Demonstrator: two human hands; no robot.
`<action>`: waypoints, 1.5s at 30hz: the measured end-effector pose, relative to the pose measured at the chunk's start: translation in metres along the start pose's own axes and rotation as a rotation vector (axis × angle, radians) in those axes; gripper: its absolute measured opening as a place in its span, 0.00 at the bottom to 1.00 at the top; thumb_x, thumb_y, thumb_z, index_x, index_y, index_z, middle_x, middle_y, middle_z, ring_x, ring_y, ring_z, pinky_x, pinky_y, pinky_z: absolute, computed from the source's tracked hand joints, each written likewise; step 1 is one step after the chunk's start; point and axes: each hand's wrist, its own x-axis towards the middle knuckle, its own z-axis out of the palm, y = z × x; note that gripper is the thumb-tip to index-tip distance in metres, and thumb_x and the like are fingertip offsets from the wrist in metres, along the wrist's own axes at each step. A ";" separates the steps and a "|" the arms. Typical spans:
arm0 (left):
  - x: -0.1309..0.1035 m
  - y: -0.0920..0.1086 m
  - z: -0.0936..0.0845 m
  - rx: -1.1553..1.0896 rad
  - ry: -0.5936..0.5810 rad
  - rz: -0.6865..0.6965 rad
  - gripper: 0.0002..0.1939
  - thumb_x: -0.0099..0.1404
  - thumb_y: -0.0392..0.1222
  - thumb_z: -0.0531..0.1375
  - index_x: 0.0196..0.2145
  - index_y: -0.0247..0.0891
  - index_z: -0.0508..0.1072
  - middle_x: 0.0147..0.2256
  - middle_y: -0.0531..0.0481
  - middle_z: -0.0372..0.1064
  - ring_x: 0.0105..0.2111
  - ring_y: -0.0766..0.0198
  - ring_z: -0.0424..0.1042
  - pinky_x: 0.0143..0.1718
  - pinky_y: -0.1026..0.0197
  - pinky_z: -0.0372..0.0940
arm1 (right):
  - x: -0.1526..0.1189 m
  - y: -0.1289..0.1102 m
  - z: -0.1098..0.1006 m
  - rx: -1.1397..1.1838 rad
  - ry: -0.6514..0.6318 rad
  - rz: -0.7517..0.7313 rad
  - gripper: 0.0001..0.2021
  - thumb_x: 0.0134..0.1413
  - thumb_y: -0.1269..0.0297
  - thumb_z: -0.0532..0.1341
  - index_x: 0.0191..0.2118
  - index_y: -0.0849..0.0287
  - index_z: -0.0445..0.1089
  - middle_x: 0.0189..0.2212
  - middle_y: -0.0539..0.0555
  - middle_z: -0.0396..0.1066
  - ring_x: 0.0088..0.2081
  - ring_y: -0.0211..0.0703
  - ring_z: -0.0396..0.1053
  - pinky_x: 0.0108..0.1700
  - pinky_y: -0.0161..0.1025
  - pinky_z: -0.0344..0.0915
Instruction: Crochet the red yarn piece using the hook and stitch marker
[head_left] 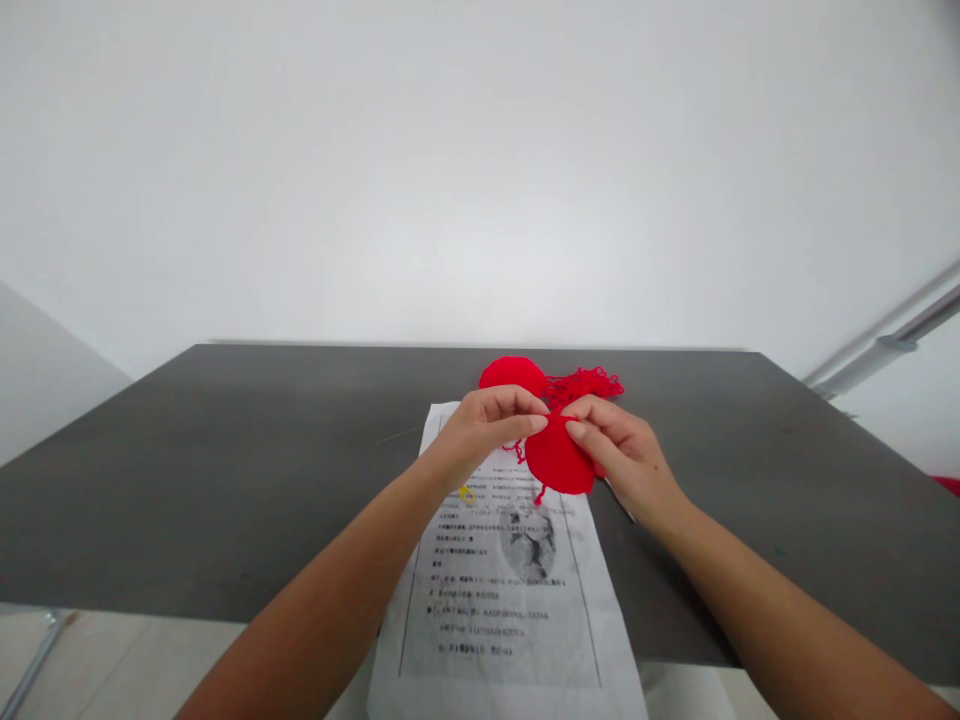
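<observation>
Between both hands is a round red crocheted piece [560, 458], held up by its top edge above a printed sheet [480, 610]. My left hand [499, 420] pinches the piece's upper left edge between thumb and fingers. On the upper right edge, my right hand [619, 445] pinches it too. A short red yarn tail hangs from the bottom of the piece. Beside the right palm a thin metal tool [621, 502], perhaps a crochet hook, shows in part; whether the hand touches it, I cannot tell.
Behind the hands on the dark table [247, 480] lie a red ball or rounded piece [511, 374] and a tangle of crinkled red yarn [589, 385]. A small yellow loop [466, 494] rests on the sheet. A white wall [480, 180] stands beyond the table's far edge.
</observation>
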 end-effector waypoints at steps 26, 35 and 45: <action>0.000 0.000 -0.001 0.060 0.031 -0.003 0.14 0.48 0.46 0.75 0.24 0.34 0.76 0.23 0.54 0.70 0.25 0.69 0.63 0.31 0.63 0.56 | 0.000 0.006 -0.002 -0.003 0.022 -0.023 0.15 0.64 0.55 0.59 0.28 0.57 0.72 0.20 0.46 0.61 0.20 0.37 0.54 0.22 0.36 0.51; -0.001 0.000 -0.002 0.040 0.018 -0.001 0.15 0.47 0.46 0.75 0.24 0.34 0.76 0.23 0.54 0.71 0.25 0.70 0.64 0.30 0.63 0.56 | 0.003 0.017 -0.003 0.015 0.042 0.002 0.16 0.66 0.54 0.57 0.30 0.57 0.72 0.21 0.46 0.60 0.20 0.37 0.54 0.21 0.36 0.50; 0.004 -0.004 -0.009 0.034 0.016 0.008 0.13 0.46 0.43 0.75 0.24 0.34 0.78 0.23 0.53 0.73 0.25 0.69 0.67 0.31 0.63 0.59 | 0.007 0.029 0.008 -0.017 -0.056 -0.009 0.14 0.58 0.53 0.62 0.27 0.56 0.65 0.22 0.47 0.64 0.24 0.37 0.60 0.27 0.34 0.60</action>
